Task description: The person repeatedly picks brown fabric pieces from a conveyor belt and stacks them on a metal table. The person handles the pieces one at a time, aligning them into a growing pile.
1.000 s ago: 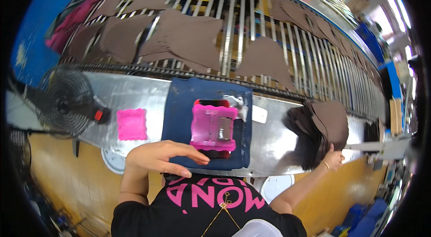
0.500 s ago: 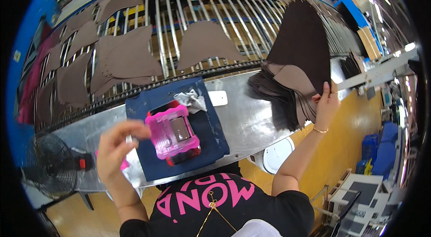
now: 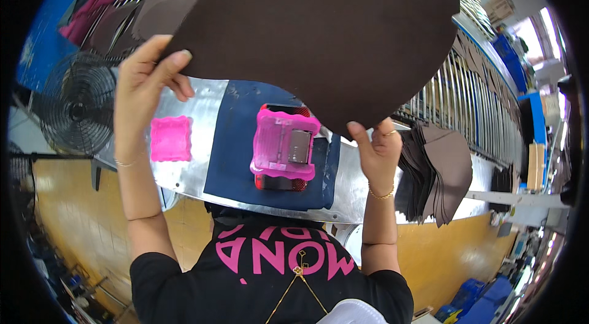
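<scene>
A large dark brown cut panel (image 3: 319, 35) of leather-like sheet is raised above the bench and hides much of the far side. My left hand (image 3: 150, 72) pinches its left corner between thumb and fingers. At the lower right corner my right hand (image 3: 378, 151) grips the panel, thumb on the near face. Below it, a pink scalloped plastic case (image 3: 268, 146) with a grey metallic part inside sits on a red and black object (image 3: 273, 182), over a dark blue cloth-like sheet (image 3: 236, 167). To the right lies a pile of similar brown panels (image 3: 448, 167).
A metal bench (image 3: 211, 94) runs across, with a pink scalloped tray (image 3: 171, 138) at left beside a black fan (image 3: 76, 109). Beyond is a roller conveyor (image 3: 469, 94) bearing brown pieces. A pale metal bar (image 3: 521, 200) juts in at right.
The dark brown panel has moved from above the pile to in front of me, raised. My left hand has taken hold of its left corner. The view has turned too.
</scene>
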Demonstrator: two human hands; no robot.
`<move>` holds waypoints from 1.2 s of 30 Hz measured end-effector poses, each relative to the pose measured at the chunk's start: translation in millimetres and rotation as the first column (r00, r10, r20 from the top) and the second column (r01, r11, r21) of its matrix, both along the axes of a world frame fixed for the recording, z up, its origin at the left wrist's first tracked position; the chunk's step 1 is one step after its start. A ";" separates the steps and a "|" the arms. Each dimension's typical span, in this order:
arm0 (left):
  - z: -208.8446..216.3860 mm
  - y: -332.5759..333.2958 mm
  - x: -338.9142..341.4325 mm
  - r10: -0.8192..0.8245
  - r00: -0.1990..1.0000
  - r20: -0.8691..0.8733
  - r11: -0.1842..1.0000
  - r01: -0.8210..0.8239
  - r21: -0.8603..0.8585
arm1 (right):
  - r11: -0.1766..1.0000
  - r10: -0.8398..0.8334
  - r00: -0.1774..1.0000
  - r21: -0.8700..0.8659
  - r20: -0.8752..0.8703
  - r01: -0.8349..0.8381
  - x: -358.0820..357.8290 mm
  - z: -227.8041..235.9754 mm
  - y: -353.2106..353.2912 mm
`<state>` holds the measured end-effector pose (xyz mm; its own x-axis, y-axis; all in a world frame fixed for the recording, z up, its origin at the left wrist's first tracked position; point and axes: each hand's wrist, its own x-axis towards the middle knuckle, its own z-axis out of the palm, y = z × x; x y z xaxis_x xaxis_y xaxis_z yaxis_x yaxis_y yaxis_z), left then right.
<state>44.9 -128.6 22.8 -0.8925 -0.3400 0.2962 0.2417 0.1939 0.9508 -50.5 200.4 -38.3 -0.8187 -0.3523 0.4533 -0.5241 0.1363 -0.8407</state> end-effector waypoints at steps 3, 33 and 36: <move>5.6 -22.0 23.6 0.089 0.992 -0.086 0.984 -0.101 -0.146 | 0.998 0.023 1.000 0.063 -0.002 -0.022 7.2 -16.2 -20.3; -56.6 130.0 -47.1 -0.534 0.834 0.141 0.523 0.457 -0.719 | 0.822 -0.400 0.905 0.493 0.144 0.285 70.3 4.8 213.4; -54.2 145.1 -76.6 -0.569 0.822 -0.017 0.642 0.431 -0.634 | 0.786 -0.460 0.846 0.566 0.268 0.248 70.6 17.0 259.3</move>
<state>-31.7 16.6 -31.3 -0.7701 0.4419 0.4601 0.6360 0.4756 0.6077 20.1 459.7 -21.4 -0.9940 -0.0870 -0.0656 -0.0134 0.6953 -0.7186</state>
